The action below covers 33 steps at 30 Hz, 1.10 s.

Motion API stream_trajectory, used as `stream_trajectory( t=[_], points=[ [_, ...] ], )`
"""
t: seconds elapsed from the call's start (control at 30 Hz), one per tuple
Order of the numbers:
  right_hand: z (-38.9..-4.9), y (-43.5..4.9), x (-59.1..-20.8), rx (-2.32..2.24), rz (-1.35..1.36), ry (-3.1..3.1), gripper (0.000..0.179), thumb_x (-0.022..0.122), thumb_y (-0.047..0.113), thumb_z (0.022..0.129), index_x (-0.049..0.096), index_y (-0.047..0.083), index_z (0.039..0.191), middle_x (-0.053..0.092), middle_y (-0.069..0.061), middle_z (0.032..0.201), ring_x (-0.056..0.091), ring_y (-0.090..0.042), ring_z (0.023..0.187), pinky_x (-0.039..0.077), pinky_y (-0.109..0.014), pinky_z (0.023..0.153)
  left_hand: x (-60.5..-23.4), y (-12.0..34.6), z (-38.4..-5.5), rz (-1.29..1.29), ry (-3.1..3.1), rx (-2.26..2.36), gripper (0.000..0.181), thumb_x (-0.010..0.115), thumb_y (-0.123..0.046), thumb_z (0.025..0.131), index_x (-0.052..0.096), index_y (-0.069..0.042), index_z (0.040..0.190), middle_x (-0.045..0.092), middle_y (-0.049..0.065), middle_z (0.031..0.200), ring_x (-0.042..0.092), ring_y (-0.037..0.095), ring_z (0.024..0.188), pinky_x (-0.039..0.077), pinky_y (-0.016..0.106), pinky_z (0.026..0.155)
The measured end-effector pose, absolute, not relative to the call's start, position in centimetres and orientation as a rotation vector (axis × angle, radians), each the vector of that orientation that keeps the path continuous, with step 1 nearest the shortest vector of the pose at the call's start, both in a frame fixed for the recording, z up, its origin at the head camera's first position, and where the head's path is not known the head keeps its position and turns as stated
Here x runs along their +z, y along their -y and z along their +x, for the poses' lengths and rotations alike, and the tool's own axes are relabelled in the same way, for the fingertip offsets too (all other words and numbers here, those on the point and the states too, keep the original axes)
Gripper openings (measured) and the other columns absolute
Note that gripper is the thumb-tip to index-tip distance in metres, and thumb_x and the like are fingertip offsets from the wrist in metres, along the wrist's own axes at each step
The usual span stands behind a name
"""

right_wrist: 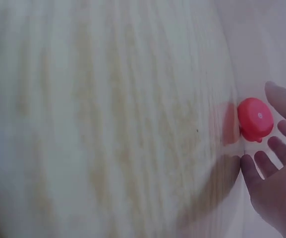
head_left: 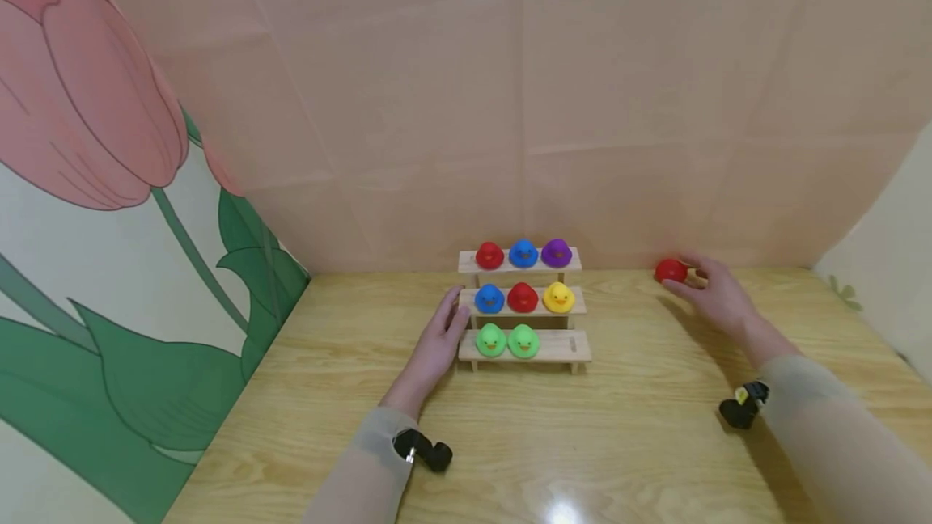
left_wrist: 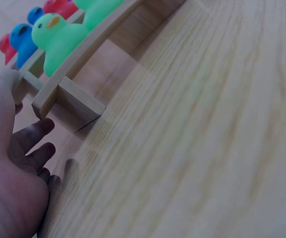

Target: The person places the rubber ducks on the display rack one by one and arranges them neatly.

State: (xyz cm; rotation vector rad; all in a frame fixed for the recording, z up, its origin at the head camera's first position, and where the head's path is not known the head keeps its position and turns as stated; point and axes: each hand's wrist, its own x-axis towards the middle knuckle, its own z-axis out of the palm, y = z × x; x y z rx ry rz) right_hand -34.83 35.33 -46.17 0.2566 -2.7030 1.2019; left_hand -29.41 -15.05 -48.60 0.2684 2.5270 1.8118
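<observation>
A three-step wooden rack [head_left: 557, 350] stands on the table with small rubber ducks on it. Red, blue and purple ducks sit on the top step; the middle one carries a blue, a red and a yellow duck [head_left: 559, 297]. Two green ducks [head_left: 507, 340] occupy the front step, whose right end is bare. My left hand [head_left: 434, 344] rests at the rack's left end, fingers loosely bent beside the steps [left_wrist: 58, 91]. At the back right, my right hand [head_left: 717, 297] has thumb and fingers spread about a red rubber duck [head_left: 670, 270]. This duck [right_wrist: 255, 119] shows its holed underside in the right wrist view.
The wooden table [head_left: 597, 443] meets a pinkish cloth backdrop [head_left: 408, 103] just behind the rack. A tulip-patterned panel [head_left: 95, 103] borders the left, and a pale wall [head_left: 888, 241] the right. Dark wrist cameras [head_left: 429, 451] sit on both sleeves.
</observation>
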Motion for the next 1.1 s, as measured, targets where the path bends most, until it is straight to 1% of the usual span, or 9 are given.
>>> stream_trajectory(
  t=[0.17,0.23,0.3,0.4,0.47,0.67,0.9,1.0,1.1],
  points=[
    [-35.07,-35.32,-46.16,1.227,0.282,2.729,0.071,0.072,0.031,0.111,0.040,-0.003,0.164,0.041,-0.037,0.163,0.038,-0.066,0.147,0.039,-0.079,0.114,-48.61,15.01,-29.41,0.260,-2.537,1.803,0.063,0.046,-0.063,0.115,0.030,-0.046,0.173,0.034,0.006,0.178,0.029,0.030,0.164,0.026,0.055,0.132],
    [-35.10,-35.34,-46.23,1.215,0.296,2.741,0.070,0.072,0.031,0.111,0.040,-0.002,0.164,0.043,-0.036,0.161,0.040,-0.066,0.147,0.050,-0.061,0.114,-48.67,14.99,-29.45,0.258,-2.540,1.800,0.063,0.046,-0.063,0.115,0.030,-0.046,0.173,0.034,0.006,0.178,0.030,0.030,0.164,0.026,0.055,0.132],
    [-35.12,-35.43,-46.38,1.207,0.308,2.743,0.068,0.072,0.031,0.111,0.042,-0.001,0.163,0.046,-0.035,0.158,0.045,-0.064,0.144,0.057,-0.039,0.102,-48.74,14.97,-29.49,0.261,-2.540,1.799,0.062,0.046,-0.062,0.115,0.030,-0.047,0.173,0.033,0.006,0.179,0.029,0.030,0.164,0.026,0.055,0.132],
    [-35.19,-35.65,-46.67,1.193,0.311,2.745,0.068,0.074,0.032,0.110,0.043,0.001,0.162,0.050,-0.033,0.153,0.051,-0.061,0.138,0.050,-0.017,0.081,-48.80,14.93,-29.53,0.265,-2.535,1.799,0.063,0.046,-0.064,0.115,0.029,-0.048,0.173,0.033,0.005,0.179,0.029,0.030,0.164,0.025,0.055,0.132],
    [-35.21,-35.70,-46.77,1.208,0.321,2.737,0.067,0.074,0.031,0.110,0.043,0.001,0.161,0.050,-0.033,0.151,0.052,-0.061,0.136,0.049,-0.014,0.077,-48.77,14.90,-29.53,0.266,-2.528,1.802,0.064,0.046,-0.065,0.114,0.029,-0.048,0.173,0.032,0.005,0.179,0.028,0.030,0.165,0.025,0.055,0.132],
    [-35.13,-35.55,-46.51,1.211,0.318,2.742,0.069,0.073,0.031,0.110,0.042,-0.001,0.162,0.048,-0.034,0.156,0.048,-0.065,0.141,0.044,-0.008,0.082,-48.74,14.93,-29.54,0.267,-2.534,1.803,0.065,0.046,-0.067,0.114,0.029,-0.047,0.173,0.033,0.006,0.179,0.029,0.029,0.164,0.026,0.054,0.132],
    [-34.95,-35.57,-46.42,1.146,0.315,2.772,0.064,0.075,0.033,0.109,0.050,-0.002,0.157,0.055,-0.031,0.147,0.054,-0.051,0.129,0.048,-0.021,0.090,-48.77,15.04,-29.48,0.269,-2.530,1.813,0.060,0.047,-0.059,0.117,0.030,-0.047,0.173,0.033,0.007,0.178,0.029,0.030,0.164,0.026,0.055,0.132],
    [-34.79,-35.63,-46.43,1.177,0.296,2.796,0.064,0.074,0.035,0.110,0.051,-0.002,0.156,0.052,-0.032,0.150,0.050,-0.054,0.133,0.055,-0.047,0.106,-48.76,15.07,-29.47,0.272,-2.529,1.814,0.061,0.047,-0.060,0.116,0.030,-0.047,0.173,0.033,0.006,0.178,0.029,0.030,0.164,0.026,0.056,0.132],
    [-34.63,-35.74,-46.41,1.240,0.255,2.838,0.074,0.072,0.040,0.110,0.042,-0.002,0.163,0.043,-0.035,0.159,0.039,-0.063,0.146,0.041,-0.074,0.116,-48.74,15.11,-29.45,0.266,-2.528,1.808,0.063,0.046,-0.065,0.115,0.029,-0.049,0.173,0.033,0.005,0.178,0.029,0.029,0.164,0.026,0.055,0.132]
  ],
)
